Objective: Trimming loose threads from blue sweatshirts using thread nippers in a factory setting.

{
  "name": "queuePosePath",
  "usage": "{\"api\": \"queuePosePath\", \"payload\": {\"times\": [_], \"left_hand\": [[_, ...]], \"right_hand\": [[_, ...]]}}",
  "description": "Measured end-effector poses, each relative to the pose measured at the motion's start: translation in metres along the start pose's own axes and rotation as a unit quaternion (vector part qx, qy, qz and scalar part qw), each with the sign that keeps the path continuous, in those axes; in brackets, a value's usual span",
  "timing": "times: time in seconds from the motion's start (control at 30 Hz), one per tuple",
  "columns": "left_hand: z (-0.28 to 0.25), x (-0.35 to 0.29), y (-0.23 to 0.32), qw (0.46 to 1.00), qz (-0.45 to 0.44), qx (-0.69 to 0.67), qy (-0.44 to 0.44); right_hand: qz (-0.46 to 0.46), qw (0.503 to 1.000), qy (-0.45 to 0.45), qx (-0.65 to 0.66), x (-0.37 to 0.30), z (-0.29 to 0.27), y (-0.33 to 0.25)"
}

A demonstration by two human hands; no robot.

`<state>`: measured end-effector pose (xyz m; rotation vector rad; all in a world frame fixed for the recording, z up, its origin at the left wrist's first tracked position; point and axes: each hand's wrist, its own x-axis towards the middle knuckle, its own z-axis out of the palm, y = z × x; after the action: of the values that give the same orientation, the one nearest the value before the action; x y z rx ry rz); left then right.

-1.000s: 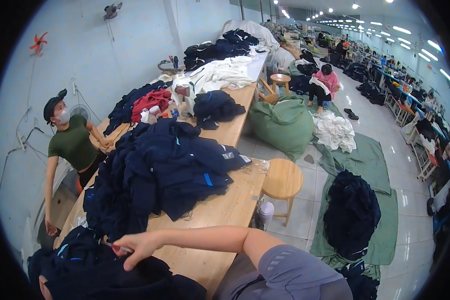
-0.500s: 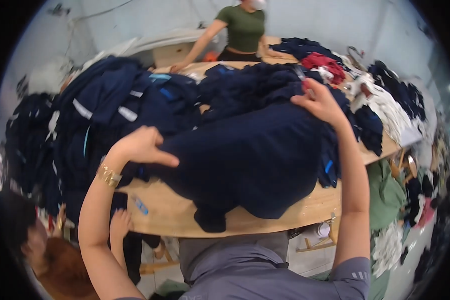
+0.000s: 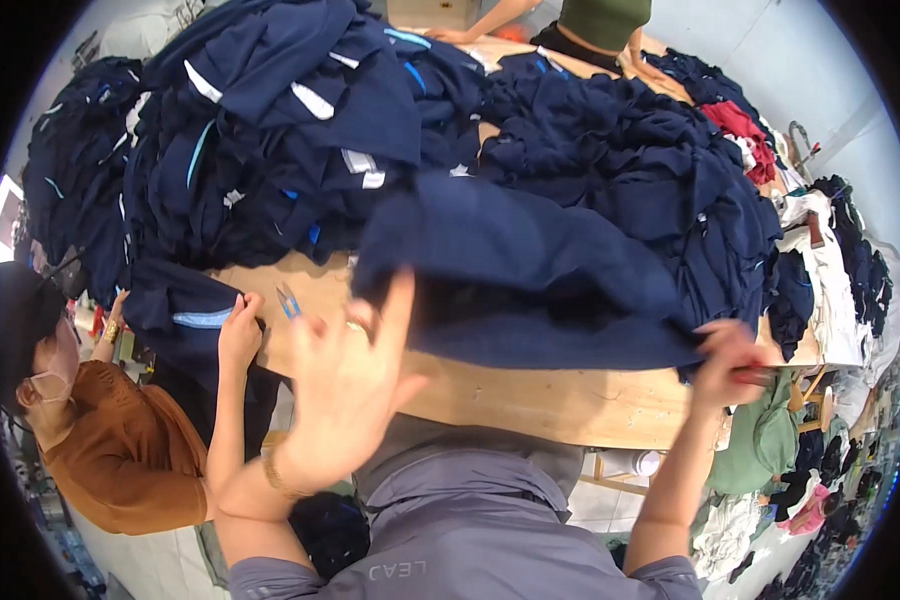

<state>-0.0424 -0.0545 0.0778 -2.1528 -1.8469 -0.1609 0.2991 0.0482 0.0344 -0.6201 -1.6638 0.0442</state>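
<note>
A dark navy garment (image 3: 530, 275) is stretched in mid-motion above the table in front of me, its right end at my right hand (image 3: 732, 368). That hand is closed, gripping the cloth edge, and a small red-handled tool, blurred, shows in the palm. My left hand (image 3: 342, 392) is raised, fingers spread and smeared by motion, with a ring and a bracelet showing. It appears in front of the garment's left end; whether it touches cloth I cannot tell. Small blue-handled snips (image 3: 287, 300) lie on the wooden table (image 3: 530, 405) beyond the left hand.
A high heap of navy garments (image 3: 270, 130) covers the table's far left, another heap (image 3: 610, 150) the far middle. White cloth (image 3: 815, 270) and red cloth (image 3: 740, 135) lie at right. A co-worker in brown (image 3: 120, 450) handles navy cloth at left; another person (image 3: 605, 20) stands across the table.
My right hand has come down and nearer with its end of the garment. My left hand has moved nearer and to the right, its fingers spreading. The garment has swung up at its left end.
</note>
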Motion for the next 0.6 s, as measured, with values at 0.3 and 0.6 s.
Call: {"api": "queuePosePath", "payload": {"times": [0.3, 0.6], "left_hand": [[0.118, -0.079, 0.006, 0.782, -0.211, -0.507, -0.296], [0.191, -0.051, -0.008, 0.828, -0.362, -0.427, -0.032]], "right_hand": [[0.352, 0.880, -0.109, -0.300, -0.193, 0.045, -0.037], [0.302, 0.913, -0.272, -0.031, -0.119, 0.138, -0.038]]}}
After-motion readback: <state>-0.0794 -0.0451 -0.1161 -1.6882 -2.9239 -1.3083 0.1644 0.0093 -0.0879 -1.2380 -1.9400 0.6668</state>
